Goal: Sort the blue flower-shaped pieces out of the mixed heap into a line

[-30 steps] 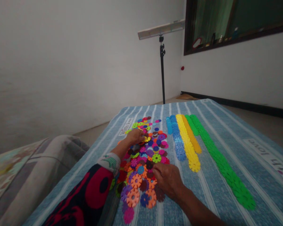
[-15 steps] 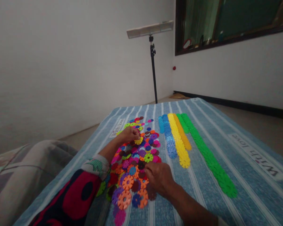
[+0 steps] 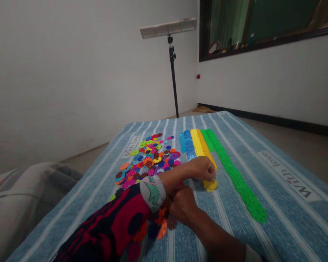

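Note:
My left hand (image 3: 206,169) reaches across my right one, its fingers closed at the near end of a row of yellow notched discs (image 3: 198,145). Just under its fingertips lies a yellow notched disc (image 3: 210,186); whether the fingers grip a piece is hidden. My right hand (image 3: 183,204) is closed beside the mixed pile of flower-shaped plastic discs (image 3: 149,162), near its right edge. My left sleeve and forearm cover part of its fingers, and I cannot make out what they hold.
Overlapping rows of blue discs (image 3: 190,140), orange-yellow discs (image 3: 206,147) and green discs (image 3: 236,176) lie on the striped blue cloth (image 3: 276,196). A panel on a black stand (image 3: 173,80) stands beyond the far edge. Grey fabric (image 3: 35,200) bulges at the left.
My left hand has moved right, from over the mixed pile to the near end of the yellow row. My right hand stays by the pile. The view has shifted slightly.

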Tool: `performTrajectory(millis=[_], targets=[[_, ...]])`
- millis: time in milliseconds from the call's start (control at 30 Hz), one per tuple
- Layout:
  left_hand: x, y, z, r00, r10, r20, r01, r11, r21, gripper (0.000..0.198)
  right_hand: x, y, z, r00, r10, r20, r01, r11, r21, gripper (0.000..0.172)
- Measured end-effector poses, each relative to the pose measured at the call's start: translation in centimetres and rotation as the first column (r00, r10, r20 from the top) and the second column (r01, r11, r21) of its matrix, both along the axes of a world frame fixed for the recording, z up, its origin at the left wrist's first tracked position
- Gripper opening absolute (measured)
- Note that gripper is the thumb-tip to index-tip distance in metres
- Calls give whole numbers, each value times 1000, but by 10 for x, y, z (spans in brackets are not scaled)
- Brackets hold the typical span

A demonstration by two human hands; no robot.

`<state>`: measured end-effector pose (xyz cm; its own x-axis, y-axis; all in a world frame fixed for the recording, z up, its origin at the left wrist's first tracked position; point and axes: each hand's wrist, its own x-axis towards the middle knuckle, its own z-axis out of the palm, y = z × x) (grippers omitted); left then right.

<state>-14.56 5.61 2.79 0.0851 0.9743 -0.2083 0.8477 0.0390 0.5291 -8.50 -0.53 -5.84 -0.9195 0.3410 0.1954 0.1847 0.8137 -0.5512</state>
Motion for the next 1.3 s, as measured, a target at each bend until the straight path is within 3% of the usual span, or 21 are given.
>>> performTrajectory(millis=[133,233,333,467,567,667,800,900,1133,1300], targets=[[8,5,-3,985,-57,-161,49,997,-52,5,-2,0,-6,999,13,-36,-16,998,-67,18],[5,2,-4,984,-52,-171,52,999,-6,11,0,0,-4,999,26,-36,-29,996,-79,19],[-8,-8,-5,986,16,-168,-3,997,75,16,2,-1,2,1000,20,-17,-20,999,-36,21],[-43,-29,-2,942,192,-277,-170,980,100,19,4,-2,3,1000,8,-9,-8,1000,-2,22],[-80,-48,3,816,374,-441,-361,925,117,21,4,-3,0,999,5,-35,-5,1000,12,22],[-118,-67,9,602,539,-589,-584,800,135,24,5,-3,-2,998,3,-56,-2,1000,20,22],[-154,-90,14,516,583,-628,-679,725,117,19,5,-4,-2,998,-10,-59,12,999,42,23],[-163,-103,13,514,582,-630,-686,720,105,18,5,-4,-2,998,-5,-59,8,999,50,23],[-158,-104,-10,624,563,-542,-614,782,107,17,6,-4,-3,998,-6,-63,10,999,52,22],[-151,-101,-17,596,523,-610,-564,813,145,13,6,-4,-2,998,-7,-60,10,999,50,21]])
